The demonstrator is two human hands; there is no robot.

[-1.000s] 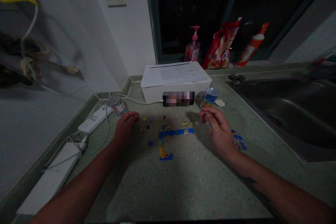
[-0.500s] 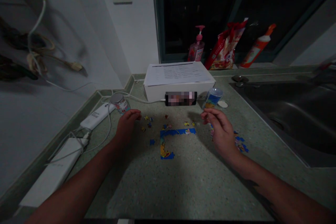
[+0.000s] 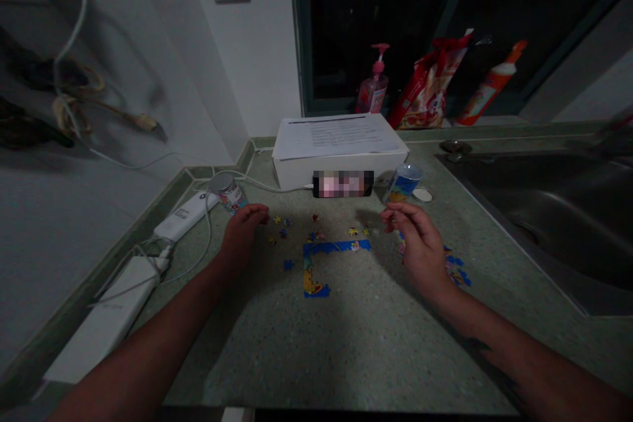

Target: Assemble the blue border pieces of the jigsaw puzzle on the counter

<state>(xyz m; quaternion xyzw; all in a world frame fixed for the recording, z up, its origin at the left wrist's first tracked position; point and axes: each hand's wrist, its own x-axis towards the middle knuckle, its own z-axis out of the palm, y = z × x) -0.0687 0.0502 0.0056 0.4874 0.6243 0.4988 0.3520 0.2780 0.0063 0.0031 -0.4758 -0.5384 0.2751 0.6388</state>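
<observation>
A partly joined jigsaw puzzle (image 3: 333,246), blue-edged with yellow figures, lies on the counter in an L-like shape. My left hand (image 3: 242,231) hovers to its left with curled fingers, close to several loose puzzle pieces (image 3: 283,233). One blue piece (image 3: 288,265) lies apart, left of the joined part. On the other side, my right hand (image 3: 420,241) has thumb and fingers pinched together; anything between them is too small to make out. More puzzle pieces (image 3: 457,270) lie beside and partly behind that hand. Small pieces (image 3: 353,231) sit just above the joined top strip.
A blue can (image 3: 404,183) and its round lid (image 3: 422,194) stand beyond my right hand. Another can (image 3: 227,190) is behind my left. A phone (image 3: 343,184) leans on a white box (image 3: 341,171). Cables and a power strip (image 3: 106,316) run left; a sink (image 3: 524,204) is right.
The view has shifted slightly, so everything sits a little differently in the picture. Both hands keep nearly the same pose, and the puzzle pieces look unmoved.
</observation>
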